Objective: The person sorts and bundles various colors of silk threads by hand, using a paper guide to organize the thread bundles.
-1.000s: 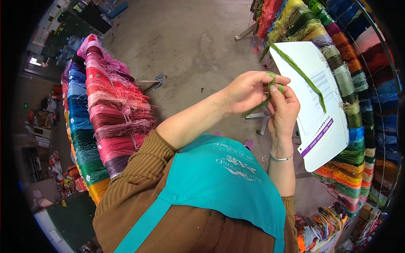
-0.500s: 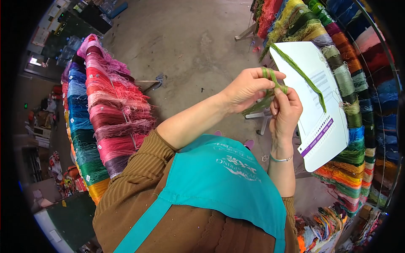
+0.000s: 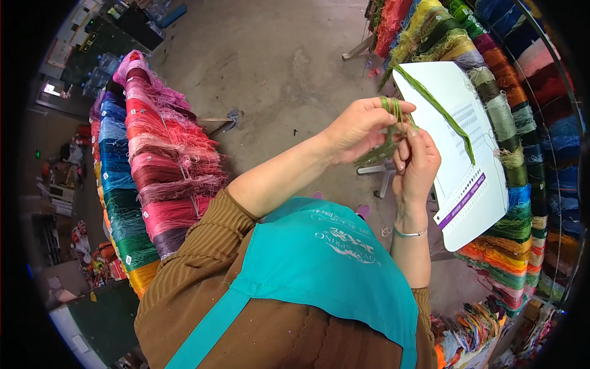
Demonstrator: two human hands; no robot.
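Observation:
Green thread (image 3: 392,107) is looped over the fingers of my left hand (image 3: 364,130), and loose ends hang below it. My left fingers close around the loops. Close beside it, my right hand (image 3: 416,161) pinches part of the same thread between thumb and forefinger. Just to the right, a white board (image 3: 473,135) with printed text and a purple strip leans against the hanging yarns. Across its upper part lies a second bundle of green thread (image 3: 437,106).
A rack of pink, red and blue thread hanks (image 3: 163,160) stands on the left. More coloured hanks (image 3: 504,111) hang on the right. Below right is a heap of mixed threads (image 3: 470,329). Concrete floor (image 3: 276,67) lies between the racks.
The loops on my left fingers have spread into more separate strands. My right fingertips have shifted slightly at the thread. The board and its green bundle look unmoved.

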